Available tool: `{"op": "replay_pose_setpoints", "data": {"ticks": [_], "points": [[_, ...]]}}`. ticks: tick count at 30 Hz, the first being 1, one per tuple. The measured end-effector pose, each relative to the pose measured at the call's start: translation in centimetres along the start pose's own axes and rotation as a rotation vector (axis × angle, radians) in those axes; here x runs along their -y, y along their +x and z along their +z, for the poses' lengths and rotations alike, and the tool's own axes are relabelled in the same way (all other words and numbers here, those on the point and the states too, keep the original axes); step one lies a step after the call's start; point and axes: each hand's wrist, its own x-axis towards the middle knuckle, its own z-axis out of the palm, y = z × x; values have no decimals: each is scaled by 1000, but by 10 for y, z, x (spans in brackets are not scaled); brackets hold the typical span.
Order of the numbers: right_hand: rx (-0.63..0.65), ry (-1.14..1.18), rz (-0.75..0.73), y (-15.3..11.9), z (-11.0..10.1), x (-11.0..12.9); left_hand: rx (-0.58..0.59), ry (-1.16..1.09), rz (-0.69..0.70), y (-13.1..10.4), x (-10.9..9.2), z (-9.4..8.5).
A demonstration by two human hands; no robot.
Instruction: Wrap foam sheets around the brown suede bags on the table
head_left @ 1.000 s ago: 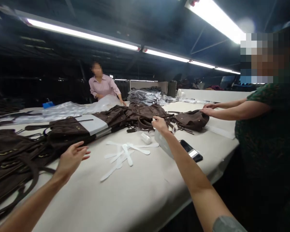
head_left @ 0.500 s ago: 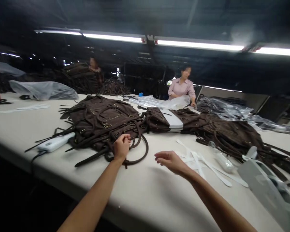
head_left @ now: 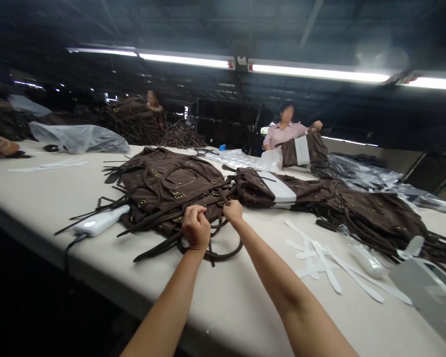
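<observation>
Dark brown handbags (head_left: 163,173) with brass buckles lie piled on the pale table (head_left: 148,302) before me. At the front edge of this pile is my left hand (head_left: 196,228), its fingers curled closed; what they pinch, if anything, is hidden. Just right of it, my right hand (head_left: 233,212) is closed round a brown bag handle (head_left: 226,197). Another handle loop (head_left: 230,255) rests on the table below both hands. A brown bag wrapped with a white band (head_left: 278,188) lies behind my right hand.
A white corded device (head_left: 102,220) sits left of the pile. White strips (head_left: 321,258), a clear-wrapped roll (head_left: 369,260) and a grey box (head_left: 427,287) lie at right. Across the table a person (head_left: 286,133) lifts a banded bag (head_left: 305,148). Clear plastic (head_left: 82,138) lies at left.
My right hand has moved left from above the bare table onto a bag handle. My left hand stays by the pile, fingers curled. The person opposite has raised a banded bag.
</observation>
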Motion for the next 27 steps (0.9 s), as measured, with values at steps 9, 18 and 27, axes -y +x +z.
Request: {"op": "replay_pose_setpoints", "data": {"ticks": [9,18,27], "points": [[161,646,-99,-93,-132,53,-140,63,115,7,-29,-73],[106,948,254,-138,-200,-53,632,530,-206,18,-7,-105],[124,806,333,-152,-181,-96,709,406,-317,17,-84,-79]]}}
